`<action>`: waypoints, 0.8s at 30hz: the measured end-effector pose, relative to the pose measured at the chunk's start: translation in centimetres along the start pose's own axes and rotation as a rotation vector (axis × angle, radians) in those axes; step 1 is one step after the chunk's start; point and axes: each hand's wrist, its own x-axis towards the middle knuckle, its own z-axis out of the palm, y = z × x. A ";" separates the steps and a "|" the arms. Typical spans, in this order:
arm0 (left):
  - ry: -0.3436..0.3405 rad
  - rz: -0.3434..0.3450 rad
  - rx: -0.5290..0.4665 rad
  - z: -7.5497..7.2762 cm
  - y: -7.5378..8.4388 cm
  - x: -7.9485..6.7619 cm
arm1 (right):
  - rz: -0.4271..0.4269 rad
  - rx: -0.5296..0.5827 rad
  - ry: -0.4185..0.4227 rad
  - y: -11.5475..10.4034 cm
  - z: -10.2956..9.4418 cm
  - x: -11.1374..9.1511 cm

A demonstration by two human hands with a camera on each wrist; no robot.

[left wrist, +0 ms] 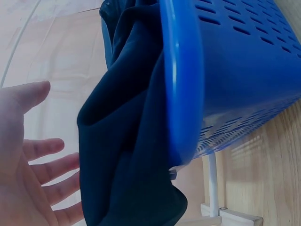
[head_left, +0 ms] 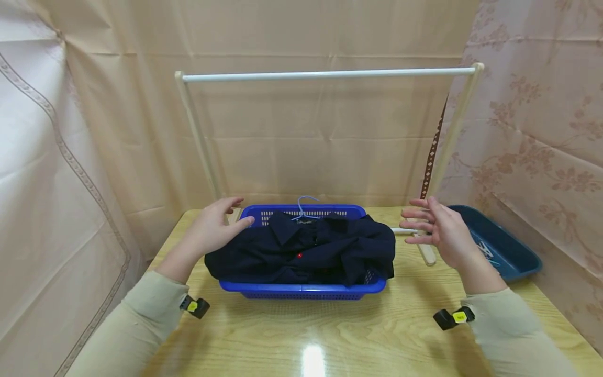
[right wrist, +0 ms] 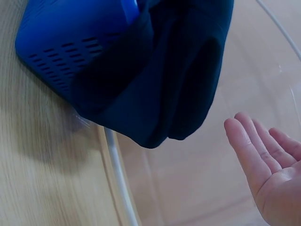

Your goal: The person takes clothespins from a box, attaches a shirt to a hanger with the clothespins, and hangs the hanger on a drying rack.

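Note:
A dark navy collared shirt (head_left: 301,251) lies heaped in a blue plastic basket (head_left: 303,288), its sides draping over the basket's ends. From its collar sticks up the hook of a light blue hanger (head_left: 305,201). My left hand (head_left: 214,225) hovers at the shirt's left end, fingers extended and holding nothing. In the left wrist view, its fingertips (left wrist: 70,162) come right up to the hanging cloth (left wrist: 122,122). My right hand (head_left: 445,230) is held in the air right of the basket, fingers spread, apart from the draped cloth (right wrist: 188,84).
Behind the basket stands a rack with a white horizontal bar (head_left: 330,75) and pale side posts (head_left: 195,131). A dark teal tray (head_left: 513,251) with small light-coloured items sits at the right on the wooden table (head_left: 264,335). Curtains (head_left: 330,31) hang around the back and sides.

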 end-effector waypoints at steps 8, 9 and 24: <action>-0.096 -0.025 0.045 0.5 -0.3 0.0 | 0.060 -0.115 0.042 0.7 0.8 0.5; -0.103 -0.028 0.046 0.7 -0.4 0.1 | 0.068 -0.123 0.049 0.8 0.9 0.5; -0.172 -0.029 0.078 1.6 -1.1 0.3 | 0.148 -0.268 0.064 1.9 1.3 0.9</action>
